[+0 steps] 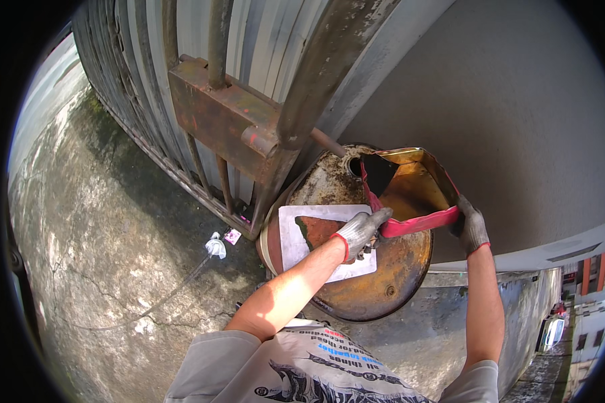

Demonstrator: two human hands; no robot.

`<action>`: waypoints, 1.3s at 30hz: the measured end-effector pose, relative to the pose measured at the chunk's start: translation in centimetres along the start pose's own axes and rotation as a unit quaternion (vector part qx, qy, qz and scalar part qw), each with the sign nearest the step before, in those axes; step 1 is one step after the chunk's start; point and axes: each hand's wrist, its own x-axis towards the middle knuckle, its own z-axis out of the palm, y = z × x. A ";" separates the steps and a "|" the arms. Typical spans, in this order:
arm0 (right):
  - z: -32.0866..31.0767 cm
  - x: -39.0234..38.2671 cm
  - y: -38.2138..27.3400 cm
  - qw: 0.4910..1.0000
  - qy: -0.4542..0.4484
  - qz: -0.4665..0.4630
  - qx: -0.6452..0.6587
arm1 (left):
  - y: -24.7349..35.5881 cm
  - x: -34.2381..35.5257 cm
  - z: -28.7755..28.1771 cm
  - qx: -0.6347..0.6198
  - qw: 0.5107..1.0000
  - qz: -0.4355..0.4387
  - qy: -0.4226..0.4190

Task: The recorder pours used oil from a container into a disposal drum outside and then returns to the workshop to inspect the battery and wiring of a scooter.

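Note:
A red square metal tin (420,224) with an open top and a gold-coloured inside is held between my two gloved hands above a rusty oil drum (396,285). Dark liquid seems to lie at one corner of the tin, beside the drum's round opening (355,166); I cannot tell whether any flows. My left hand (363,234), in a grey glove with a red cuff, grips the tin's near left corner. On its right side my right hand (474,227) is closed around the wall. Under my left hand, a white square board (292,252) bears a reddish-brown broken piece (319,230).
A rusty metal gate with a bolt box (222,114) and thick bars stands close at the left. Beyond the drum rises a grey wall (517,121). White crumpled litter (216,246) lies on the cracked concrete floor (128,269).

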 end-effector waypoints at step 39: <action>-0.3 -0.5 -3.5 0.998 -0.043 -0.021 -0.029 | -0.1 0.6 0.4 -0.033 0.997 0.065 -0.014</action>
